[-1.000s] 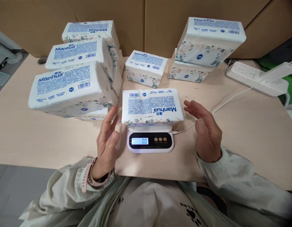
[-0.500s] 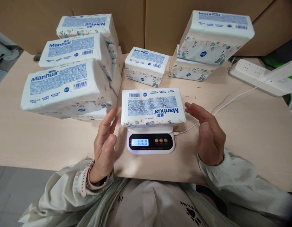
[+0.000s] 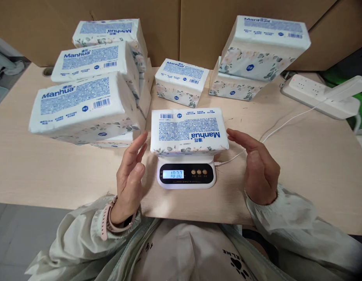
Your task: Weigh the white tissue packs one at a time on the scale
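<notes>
A white tissue pack [image 3: 189,130] printed "Manhua" lies flat on a small white kitchen scale [image 3: 186,175], whose lit display reads 100.0. My left hand [image 3: 129,175] hovers open just left of the pack, fingers up and apart, not touching it. My right hand [image 3: 258,166] is held open on the pack's right side, its fingertips close to the pack's edge. Neither hand holds anything. A pink watch sits on my left wrist.
A stack of several tissue packs [image 3: 84,101] stands at the left. One pack [image 3: 182,81] lies behind the scale, two more [image 3: 258,54] at the back right. A white power strip [image 3: 315,95] and its cable [image 3: 286,123] run along the wooden table [image 3: 300,168]. Cardboard boxes [image 3: 198,23] stand behind.
The scale display went from 0.0 to 100.0. My right hand's fingertips have drawn slightly closer to the pack; my left hand has barely moved.
</notes>
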Available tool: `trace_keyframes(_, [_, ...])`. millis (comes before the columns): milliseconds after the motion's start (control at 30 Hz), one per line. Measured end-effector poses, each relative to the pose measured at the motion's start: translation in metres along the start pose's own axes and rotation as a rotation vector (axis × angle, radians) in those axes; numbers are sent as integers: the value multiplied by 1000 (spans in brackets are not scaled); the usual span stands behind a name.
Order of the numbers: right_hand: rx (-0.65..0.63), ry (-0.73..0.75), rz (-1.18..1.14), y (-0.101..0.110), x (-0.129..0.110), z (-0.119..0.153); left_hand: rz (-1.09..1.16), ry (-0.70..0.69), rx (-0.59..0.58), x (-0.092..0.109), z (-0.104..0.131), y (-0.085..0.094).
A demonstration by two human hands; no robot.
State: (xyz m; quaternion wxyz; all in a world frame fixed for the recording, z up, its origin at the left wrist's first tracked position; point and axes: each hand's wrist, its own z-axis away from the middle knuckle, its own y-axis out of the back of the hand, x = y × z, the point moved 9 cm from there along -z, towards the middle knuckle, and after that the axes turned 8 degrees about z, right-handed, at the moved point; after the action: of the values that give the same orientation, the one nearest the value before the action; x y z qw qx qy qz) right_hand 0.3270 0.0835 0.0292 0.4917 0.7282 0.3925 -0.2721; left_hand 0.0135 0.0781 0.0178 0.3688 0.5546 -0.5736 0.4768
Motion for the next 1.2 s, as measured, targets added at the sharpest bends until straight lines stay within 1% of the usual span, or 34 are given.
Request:
trace_keyframes(167, [16,-12,-17,1,2,1,-11,14,15,-1,0,2])
trace_keyframes(367, [74,-5,-60,2,3,1,1,5,14,-1,0,3])
trace_keyframes(500, [63,-28,-51,1,5,2,-1,31,23,-1,1,3])
trace_keyframes(700, [64,-44,-69,0,9,2,19,41,1,-1,3,2])
trace_keyframes(800, [73,-19,-66,0,11,1,35,21,-3,0,1,1])
trace_keyframes(900, [97,13,-84,0,15,0,44,40,-2,-4,0,2])
trace_keyframes(1100, [137,59,-108,-2,23,-4,33,-1,12,-11,-2,9])
trace_keyframes(1200, [171,74,-104,-1,23,-7,48,-6,15,-16,-6,12])
